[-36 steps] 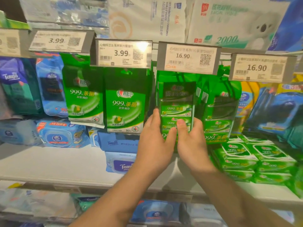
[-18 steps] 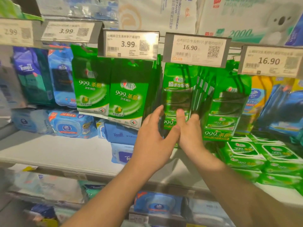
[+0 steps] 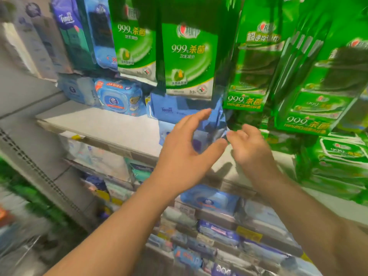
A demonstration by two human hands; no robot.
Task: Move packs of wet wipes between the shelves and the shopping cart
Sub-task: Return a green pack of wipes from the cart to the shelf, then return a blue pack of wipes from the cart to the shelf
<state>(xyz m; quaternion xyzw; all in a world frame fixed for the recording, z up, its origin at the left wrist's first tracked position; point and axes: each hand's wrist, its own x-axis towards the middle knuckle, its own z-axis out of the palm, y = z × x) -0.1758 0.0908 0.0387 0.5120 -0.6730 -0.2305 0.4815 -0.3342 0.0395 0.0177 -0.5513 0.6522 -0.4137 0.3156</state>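
Two bare hands are hovering in front of the white shelf board [image 3: 111, 126], and neither is holding anything. The left hand [image 3: 185, 154] is spreading its fingers loosely, and the right hand [image 3: 251, 148] is curling its fingers slackly round nothing.

The task's thing, the green multi-pack of wet wipes [image 3: 253, 62], is hanging just above and beyond the right hand, apart from both hands. A second green multi-pack [image 3: 318, 100] is hanging to its right. Two flat green single packs [image 3: 189, 56] are hanging to its left.

Handling, as judged: the multi-pack is looking soft and floppy, wrapped in glossy film that is likely slippery, with moderate weight from the damp contents. The best hold is appearing to be both side edges of its lower half, then lifting to clear the hanger, which is out of view.

Below the multi-pack, blue Tempo packs [image 3: 173, 110] are lying on the shelf board. Stacked green lidded packs [image 3: 342, 154] are sitting to the lower right. Lower shelves are carrying blurred blue packs [image 3: 209, 198]. No shopping cart is showing in view.
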